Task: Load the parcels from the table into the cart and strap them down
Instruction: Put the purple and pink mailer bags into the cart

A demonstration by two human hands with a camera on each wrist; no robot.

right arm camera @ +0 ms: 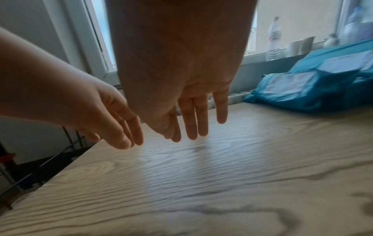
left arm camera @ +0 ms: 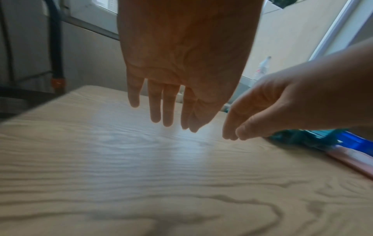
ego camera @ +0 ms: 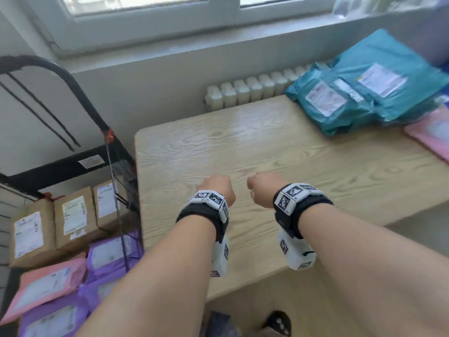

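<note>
From the head view, we hold our left hand (ego camera: 217, 188) and our right hand (ego camera: 263, 189) side by side above the bare part of the table (ego camera: 243, 147), both empty and touching nothing. The teal parcels (ego camera: 369, 88) lie in a loose pile at the far right corner of the table, with a pink parcel (ego camera: 431, 132) just beside them at the right edge. We judge these are soft plastic mailers, light and floppy, a little slippery, so it is better to take one by its thick middle or with a hand under each end, not by a corner. The cart (ego camera: 73, 166) stands to the left of the table, and brown boxes (ego camera: 48, 222), purple parcels (ego camera: 109, 254) and one more pink parcel (ego camera: 46, 285) are already in it; its black frame rises close to the table corner and may be in the way. Behind the table is a radiator (ego camera: 255, 88). In the left wrist view, the fingers (left arm camera: 155, 105) of our left hand hang straight and relaxed above the wood, and the right hand comes in from the right, also relaxed. In the right wrist view, the fingers (right arm camera: 191, 118) of our right hand are straight too, the teal pile is well apart on the right, and a bottle (right arm camera: 273, 38) stands on the sill behind it.
</note>
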